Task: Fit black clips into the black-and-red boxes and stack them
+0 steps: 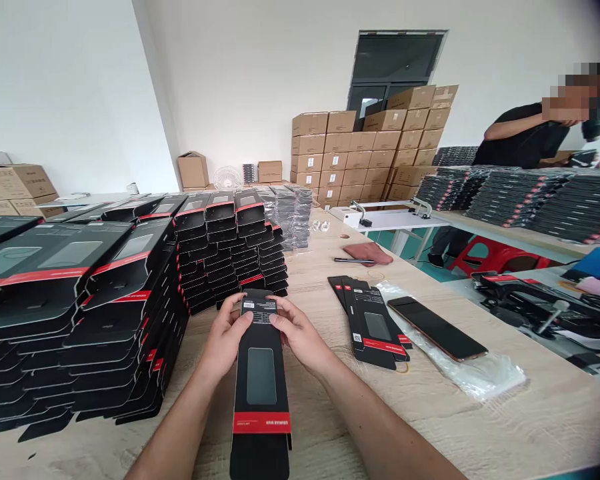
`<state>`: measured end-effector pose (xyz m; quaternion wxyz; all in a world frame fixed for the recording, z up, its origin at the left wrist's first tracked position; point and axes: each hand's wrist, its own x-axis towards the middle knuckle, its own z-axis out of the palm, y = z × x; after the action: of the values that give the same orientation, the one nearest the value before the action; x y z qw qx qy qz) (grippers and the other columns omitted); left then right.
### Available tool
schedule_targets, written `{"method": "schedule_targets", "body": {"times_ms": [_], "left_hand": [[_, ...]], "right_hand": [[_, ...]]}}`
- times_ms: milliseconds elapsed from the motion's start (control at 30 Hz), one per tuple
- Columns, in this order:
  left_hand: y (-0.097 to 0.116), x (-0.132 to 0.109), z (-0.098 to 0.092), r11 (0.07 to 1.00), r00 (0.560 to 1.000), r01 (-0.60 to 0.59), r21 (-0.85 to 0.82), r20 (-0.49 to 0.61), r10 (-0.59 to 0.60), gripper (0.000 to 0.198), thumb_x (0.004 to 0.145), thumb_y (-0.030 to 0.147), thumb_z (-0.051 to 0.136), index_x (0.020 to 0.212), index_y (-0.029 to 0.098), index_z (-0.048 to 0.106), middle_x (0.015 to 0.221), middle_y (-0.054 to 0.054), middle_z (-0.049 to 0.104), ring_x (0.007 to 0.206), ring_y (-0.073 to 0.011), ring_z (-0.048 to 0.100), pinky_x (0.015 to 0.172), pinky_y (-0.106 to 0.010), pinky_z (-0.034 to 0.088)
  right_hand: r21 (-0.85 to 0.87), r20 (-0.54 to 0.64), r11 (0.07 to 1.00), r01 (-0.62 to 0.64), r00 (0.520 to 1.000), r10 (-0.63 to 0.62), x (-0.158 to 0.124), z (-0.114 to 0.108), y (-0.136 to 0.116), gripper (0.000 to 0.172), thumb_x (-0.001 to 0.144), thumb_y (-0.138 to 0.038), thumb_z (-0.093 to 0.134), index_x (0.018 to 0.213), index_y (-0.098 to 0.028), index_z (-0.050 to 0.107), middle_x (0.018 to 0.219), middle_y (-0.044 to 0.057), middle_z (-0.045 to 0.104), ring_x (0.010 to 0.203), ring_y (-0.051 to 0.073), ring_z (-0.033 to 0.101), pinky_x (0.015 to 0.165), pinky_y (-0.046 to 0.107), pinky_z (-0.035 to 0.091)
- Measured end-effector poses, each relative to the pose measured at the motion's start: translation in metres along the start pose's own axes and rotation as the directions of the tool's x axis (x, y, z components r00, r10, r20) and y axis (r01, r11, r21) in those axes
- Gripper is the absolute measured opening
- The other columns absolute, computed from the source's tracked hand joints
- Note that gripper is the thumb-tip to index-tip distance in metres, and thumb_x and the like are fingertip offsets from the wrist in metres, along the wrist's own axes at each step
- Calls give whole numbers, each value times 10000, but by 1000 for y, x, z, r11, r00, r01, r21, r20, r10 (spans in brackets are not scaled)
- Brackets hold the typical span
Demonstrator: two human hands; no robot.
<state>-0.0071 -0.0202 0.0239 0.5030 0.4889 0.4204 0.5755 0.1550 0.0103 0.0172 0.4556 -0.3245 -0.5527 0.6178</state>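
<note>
Was packing at a wooden tabletop (540, 427), and both hands were on one flat black cardboard packaging sleeve (261, 393) with a red band and a clear window. It sat right in front of me, long end pointing my way. Left hand (223, 337) and right hand (300, 333) were pinching its top end from either side, thumbs on the face by a small label. To the left, big stacks of the same black packaging (80, 320) almost touched the sleeve. To the right was a small pile of sleeves (370, 323), just beside a dark phone-shaped slab (437, 328) lying on a clear plastic bag (480, 377). Further back were a pen (353, 260) and a reddish cloth (370, 253), with cardboard cartons (365, 153) stacked by the wall.
</note>
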Motion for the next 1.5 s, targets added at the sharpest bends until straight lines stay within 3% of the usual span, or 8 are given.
{"method": "schedule_targets", "body": {"times_ms": [100,167,300,500,833,1000,1333,1500], "left_hand": [[3,-2,0,999,998,0,-52,65,4,318,799,354,607,1081,221,543,834,-1,649,691,-144,601,634,-245,481],[4,-4,0,997,993,7,-76,118,2,284,804,334,599,1059,219,550,843,0,641,700,-140,593,645,-241,470],[4,-7,3,997,974,28,-78,226,-10,291,809,328,595,1076,219,555,887,-12,639,730,-143,581,658,-238,449],[6,-9,6,997,963,25,-68,270,-6,293,811,337,592,1069,198,572,903,-30,637,746,-154,573,669,-245,427],[5,-12,5,999,930,45,7,365,-45,356,816,353,595,1147,231,543,913,-31,626,742,-159,565,643,-249,419],[3,-13,5,997,945,63,39,320,-72,554,809,346,600,1325,292,406,920,-28,630,747,-170,574,655,-267,436],[-2,-11,8,1000,958,3,2,286,-3,460,816,368,589,1252,249,500,891,-29,624,703,-150,547,611,-245,424],[-3,-10,10,996,972,-61,-63,225,73,399,819,362,592,1190,230,530,914,-34,636,742,-153,560,653,-248,438]], "right_hand": [[13,-6,999,-35,999,35,3,-2,2,223,777,-403,605,888,-210,589,581,-48,535,441,98,460,414,224,363],[7,-53,999,-36,998,37,5,-6,0,272,804,-452,553,751,-187,586,516,-41,516,431,107,469,419,231,358],[-43,-176,999,24,984,-31,6,-17,-10,323,750,-468,644,885,-175,666,637,-15,611,510,101,496,487,232,367],[-69,-81,991,118,989,-123,6,-27,-13,220,638,-349,779,746,-177,695,786,22,692,717,148,583,692,280,440],[241,141,923,-299,952,272,-3,-31,-15,318,697,-439,745,787,-146,660,674,11,654,593,119,578,566,244,431],[139,42,976,-167,986,163,-2,-32,-11,301,605,-367,817,736,-149,655,657,-5,643,587,114,558,553,236,412],[118,32,986,-121,993,118,-5,-24,-18,335,685,-471,744,723,-143,687,634,4,620,584,116,533,573,244,404],[41,47,999,3,999,-5,-7,-14,-18,442,821,-554,568,984,-171,717,891,78,703,862,208,623,814,347,459]]}}
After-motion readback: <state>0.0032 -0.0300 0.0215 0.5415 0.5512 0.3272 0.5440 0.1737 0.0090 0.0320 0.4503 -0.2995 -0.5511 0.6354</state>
